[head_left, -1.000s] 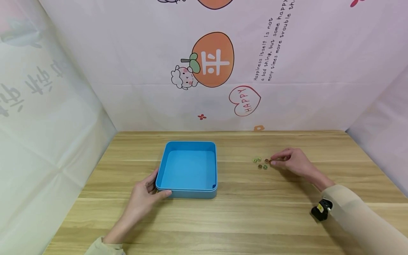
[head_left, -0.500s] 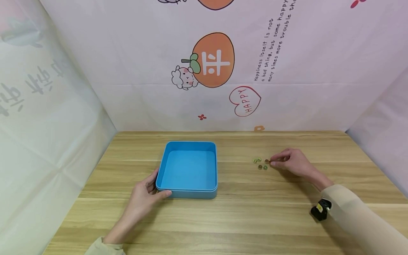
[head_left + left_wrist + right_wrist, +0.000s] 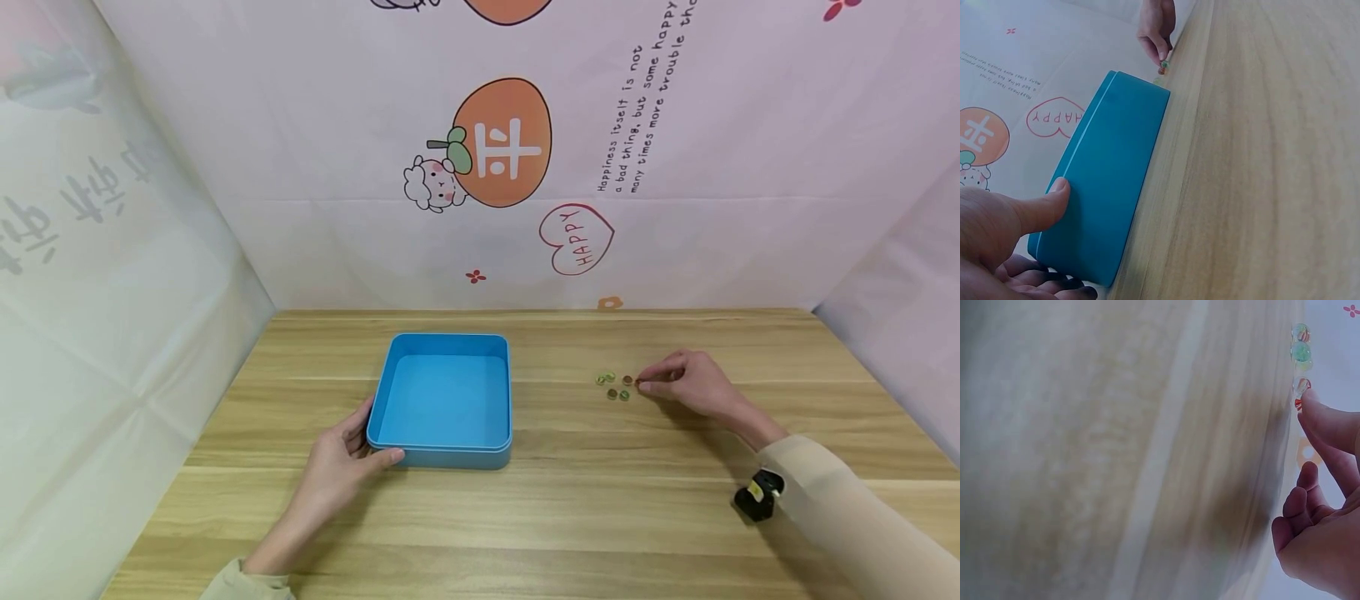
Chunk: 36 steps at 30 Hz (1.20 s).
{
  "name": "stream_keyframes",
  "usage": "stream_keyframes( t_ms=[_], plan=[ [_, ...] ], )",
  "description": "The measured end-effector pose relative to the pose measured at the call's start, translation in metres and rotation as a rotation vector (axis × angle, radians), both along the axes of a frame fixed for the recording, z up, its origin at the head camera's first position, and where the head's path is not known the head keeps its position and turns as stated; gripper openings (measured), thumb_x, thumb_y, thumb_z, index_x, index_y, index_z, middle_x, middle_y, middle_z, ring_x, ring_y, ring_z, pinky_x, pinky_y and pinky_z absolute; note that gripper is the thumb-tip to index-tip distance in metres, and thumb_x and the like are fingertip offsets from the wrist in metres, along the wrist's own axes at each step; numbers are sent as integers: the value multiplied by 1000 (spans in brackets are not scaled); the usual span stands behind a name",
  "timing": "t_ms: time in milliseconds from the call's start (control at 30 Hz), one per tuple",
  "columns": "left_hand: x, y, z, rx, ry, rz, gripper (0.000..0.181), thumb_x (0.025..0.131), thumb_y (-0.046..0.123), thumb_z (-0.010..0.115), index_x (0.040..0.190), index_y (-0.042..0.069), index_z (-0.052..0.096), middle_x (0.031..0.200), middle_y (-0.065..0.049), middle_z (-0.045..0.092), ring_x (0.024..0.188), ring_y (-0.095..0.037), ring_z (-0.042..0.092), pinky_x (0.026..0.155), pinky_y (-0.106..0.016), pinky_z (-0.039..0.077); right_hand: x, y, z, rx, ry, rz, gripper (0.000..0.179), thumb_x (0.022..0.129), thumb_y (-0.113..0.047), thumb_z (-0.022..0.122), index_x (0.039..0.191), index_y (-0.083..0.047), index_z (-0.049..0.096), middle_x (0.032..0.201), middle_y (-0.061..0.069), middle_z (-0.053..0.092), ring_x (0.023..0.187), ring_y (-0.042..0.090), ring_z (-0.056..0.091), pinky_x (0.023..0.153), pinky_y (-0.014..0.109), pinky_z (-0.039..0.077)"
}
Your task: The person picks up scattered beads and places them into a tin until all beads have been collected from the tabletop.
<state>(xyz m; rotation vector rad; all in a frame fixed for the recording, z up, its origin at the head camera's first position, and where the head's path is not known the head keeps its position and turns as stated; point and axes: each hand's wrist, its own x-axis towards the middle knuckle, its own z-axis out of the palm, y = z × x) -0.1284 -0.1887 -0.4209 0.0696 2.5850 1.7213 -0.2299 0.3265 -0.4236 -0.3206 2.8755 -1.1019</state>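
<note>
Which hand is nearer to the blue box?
Left. The left hand grips the blue box at its near-left corner; the right hand is apart, to the box's right, at the marbles.

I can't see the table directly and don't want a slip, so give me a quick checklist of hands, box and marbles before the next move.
1. Left hand holding blue box: ok, thumb on near wall.
2. Box upright, open side up: ok.
3. Right hand pinching red marble: ok, at the fingertips.
4. Red marble clear of the table: cannot tell.
5. Straight tabletop path to box free: not ok, other marbles lie between.
</note>
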Motion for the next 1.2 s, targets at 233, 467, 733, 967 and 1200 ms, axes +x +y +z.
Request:
stream_keyframes(
  t_ms=[233, 467, 733, 967, 1200],
  plan=[
    [0, 0, 0, -4, 1, 0, 93, 90, 11, 87, 162, -6, 31, 164, -25, 34, 143, -36, 45, 108, -42, 47, 3, 2, 6, -1, -26, 4, 23, 96, -22, 82, 112, -5, 82, 108, 11, 67, 88, 24, 52, 69, 32, 46],
    [0, 0, 0, -17, -1, 3, 93, 90, 11, 87, 162, -5, 32, 163, -25, 35, 143, -36, 46, 108, -43, 48, 4, -1, 15, -6, -22, 12, 23, 97, -23, 80, 113, -7, 83, 113, 11, 69, 84, 24, 49, 67, 32, 43],
    [1, -1, 1, -17, -5, 1, 93, 90, 13, 87, 162, -5, 32, 164, -25, 34, 144, -36, 44, 109, -43, 47, 4, -16, 33, -45, -37, -8, 26, 97, -25, 80, 116, -6, 82, 108, 11, 68, 80, 22, 43, 64, 31, 37],
    [2, -1, 1, -21, -11, 8, 92, 90, 13, 87, 162, -4, 33, 164, -23, 34, 144, -36, 44, 109, -44, 47, 0, -39, 46, -100, -46, 10, 30, 95, -32, 82, 116, -10, 82, 99, 10, 61, 73, 18, 40, 62, 29, 34],
    [1, -1, 1, -18, -1, -2, 92, 90, 13, 87, 162, -5, 32, 164, -24, 34, 144, -36, 44, 109, -44, 47, -5, -61, 60, -129, -53, 21, 27, 96, -31, 82, 115, -12, 83, 86, 10, 47, 76, 22, 39, 65, 31, 31]
  ],
)
